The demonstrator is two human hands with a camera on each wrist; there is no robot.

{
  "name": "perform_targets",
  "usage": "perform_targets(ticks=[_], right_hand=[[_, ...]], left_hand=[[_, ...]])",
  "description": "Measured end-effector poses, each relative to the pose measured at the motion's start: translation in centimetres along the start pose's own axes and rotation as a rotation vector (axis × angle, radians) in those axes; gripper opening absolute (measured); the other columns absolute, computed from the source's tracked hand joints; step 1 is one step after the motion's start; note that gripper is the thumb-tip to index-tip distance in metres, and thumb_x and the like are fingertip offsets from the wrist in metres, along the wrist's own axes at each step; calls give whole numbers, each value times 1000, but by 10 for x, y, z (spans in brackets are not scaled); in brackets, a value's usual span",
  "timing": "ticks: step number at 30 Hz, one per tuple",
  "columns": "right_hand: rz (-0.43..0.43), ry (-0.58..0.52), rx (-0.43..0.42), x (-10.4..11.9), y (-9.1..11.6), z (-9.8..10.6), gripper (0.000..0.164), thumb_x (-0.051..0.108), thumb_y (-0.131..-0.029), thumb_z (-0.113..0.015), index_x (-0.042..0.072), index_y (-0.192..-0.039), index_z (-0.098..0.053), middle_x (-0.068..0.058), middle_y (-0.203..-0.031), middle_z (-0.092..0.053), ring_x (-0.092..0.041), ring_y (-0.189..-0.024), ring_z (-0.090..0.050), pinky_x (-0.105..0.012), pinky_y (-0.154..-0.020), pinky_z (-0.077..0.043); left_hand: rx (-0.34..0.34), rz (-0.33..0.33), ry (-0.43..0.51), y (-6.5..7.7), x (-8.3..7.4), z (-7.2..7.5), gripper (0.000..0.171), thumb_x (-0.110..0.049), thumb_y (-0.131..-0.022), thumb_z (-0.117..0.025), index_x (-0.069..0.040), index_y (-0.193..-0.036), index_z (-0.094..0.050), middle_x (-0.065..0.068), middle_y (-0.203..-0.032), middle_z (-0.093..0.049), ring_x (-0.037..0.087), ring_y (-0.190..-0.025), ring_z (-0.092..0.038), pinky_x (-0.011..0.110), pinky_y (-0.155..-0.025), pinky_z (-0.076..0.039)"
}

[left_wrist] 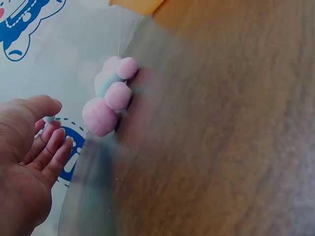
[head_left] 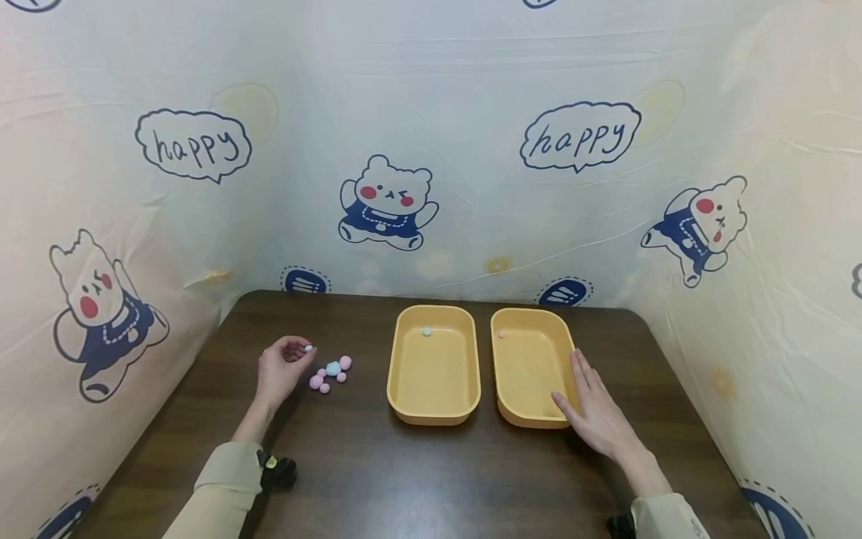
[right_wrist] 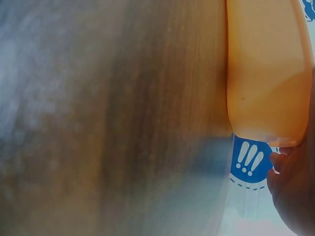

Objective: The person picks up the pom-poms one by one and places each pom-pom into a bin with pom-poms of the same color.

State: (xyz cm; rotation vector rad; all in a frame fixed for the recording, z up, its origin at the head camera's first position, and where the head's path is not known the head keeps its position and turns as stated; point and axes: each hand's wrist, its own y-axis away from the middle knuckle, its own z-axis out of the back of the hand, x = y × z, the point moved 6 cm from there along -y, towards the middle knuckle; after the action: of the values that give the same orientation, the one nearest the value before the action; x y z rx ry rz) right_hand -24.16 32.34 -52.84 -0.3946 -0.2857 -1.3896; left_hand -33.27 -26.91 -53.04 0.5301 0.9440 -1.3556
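My left hand [head_left: 279,370] pinches a small light blue pom-pom [left_wrist: 48,118] between thumb and fingers, just left of a loose cluster on the table. That cluster has several pink pom-poms [head_left: 316,382] of different sizes and one larger light blue pom-pom [head_left: 333,368]. My right hand [head_left: 598,415] rests with straight fingers along the right side of the right yellow tray [head_left: 535,374], its thumb over the near rim. In this tray lies a tiny pink pom-pom [head_left: 501,334]. Beside it, the left yellow tray [head_left: 434,382] holds a small light blue-green pom-pom [head_left: 427,332].
Both trays stand side by side on a dark brown wooden table [head_left: 431,479], a narrow gap between them. A printed cloth [head_left: 471,112] with bears and lettering hangs behind and at both sides of the table.
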Motion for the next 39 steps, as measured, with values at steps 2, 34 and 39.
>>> perform_targets(ticks=[2,34,39], right_hand=[[-2,-4,4,0,0,0,94,53,-112,-53,2,-176,-6,-22,-185,-5,-51,-168,-19,-70,-133,-23],[-24,-11,34,0,-1,1,97,59,-112,-50,6,-177,-2,-19,-186,-2,-53,-167,-18,-72,-133,-23],[-30,-4,36,0,0,1,97,59,-112,-50,5,-176,-3,-21,-186,-4,-53,-167,-19,-71,-133,-23]], left_hand=[[-2,-3,6,-1,-2,0,28,-20,-104,-78,-1,-124,-72,21,-116,-75,18,-98,-64,4,-79,-46],[78,-114,24,-25,-46,-42,28,-27,-105,-77,-4,-120,-74,18,-120,-77,32,-109,-72,21,-91,-53],[96,-133,33,-25,-53,-53,27,-25,-104,-78,-4,-119,-75,18,-118,-77,33,-109,-72,47,-99,-59]])
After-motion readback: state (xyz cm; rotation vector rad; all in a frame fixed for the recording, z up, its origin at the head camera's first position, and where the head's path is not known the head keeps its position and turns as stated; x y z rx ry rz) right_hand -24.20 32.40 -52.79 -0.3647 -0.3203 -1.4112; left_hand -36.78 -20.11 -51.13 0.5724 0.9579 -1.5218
